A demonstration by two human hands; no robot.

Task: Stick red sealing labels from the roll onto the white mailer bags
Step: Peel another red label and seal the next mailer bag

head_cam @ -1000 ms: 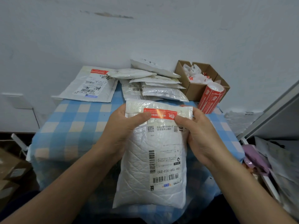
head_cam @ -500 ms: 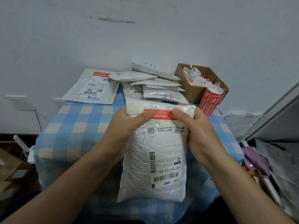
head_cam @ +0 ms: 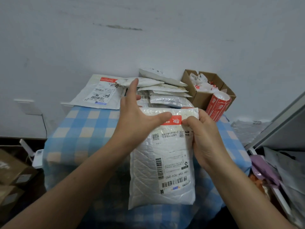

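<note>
My left hand (head_cam: pixel 133 118), fingers spread, thumbs the red label (head_cam: pixel 175 121) onto the top fold of the bag (head_cam: pixel 165 162) my right hand (head_cam: pixel 204 136) pinches over the table (head_cam: pixel 82 129); next, I reckon, another from the roll (head_cam: pixel 217 104).

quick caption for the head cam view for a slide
Thumb of the left hand presses red sealing label onto white mailer bag gripped by the right hand.
</note>
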